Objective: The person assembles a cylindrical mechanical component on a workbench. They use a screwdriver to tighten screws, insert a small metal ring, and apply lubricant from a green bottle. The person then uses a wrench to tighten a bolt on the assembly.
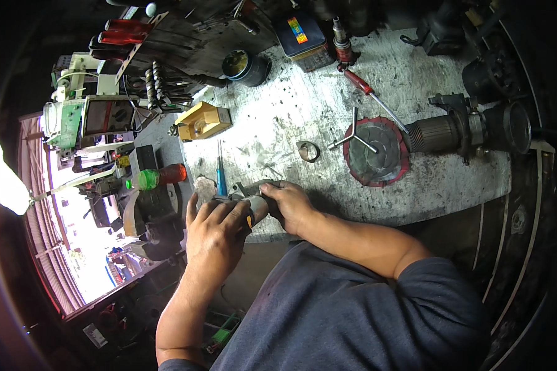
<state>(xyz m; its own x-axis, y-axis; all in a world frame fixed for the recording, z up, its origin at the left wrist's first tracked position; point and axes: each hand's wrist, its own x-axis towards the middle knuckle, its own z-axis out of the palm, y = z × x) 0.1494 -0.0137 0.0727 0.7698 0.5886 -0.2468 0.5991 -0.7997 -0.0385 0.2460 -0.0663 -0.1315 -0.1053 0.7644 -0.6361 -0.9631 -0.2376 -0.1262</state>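
Note:
At the near edge of the bench, a grey metal cylinder (258, 209) with a small orange-yellow mark is between my hands. My left hand (218, 232) is closed over its left side, with the fingers bent across the top. My right hand (289, 204) grips a dark metal piece (247, 188) at the cylinder's far end, thumb on top. The palms hide most of the part, so I cannot tell whether the two pieces are joined. Just beyond my left fingers lie a crumpled grey rag (205, 187) and a blue-handled screwdriver (221, 182).
A metal ring (307, 151) lies mid-bench. To its right are a T-handle wrench (355, 133) on a red-rimmed round pad (377, 167), a red-handled screwdriver (368, 89) and a motor armature (436, 133). A yellow box (207, 120) and a dark tub (244, 68) stand farther back.

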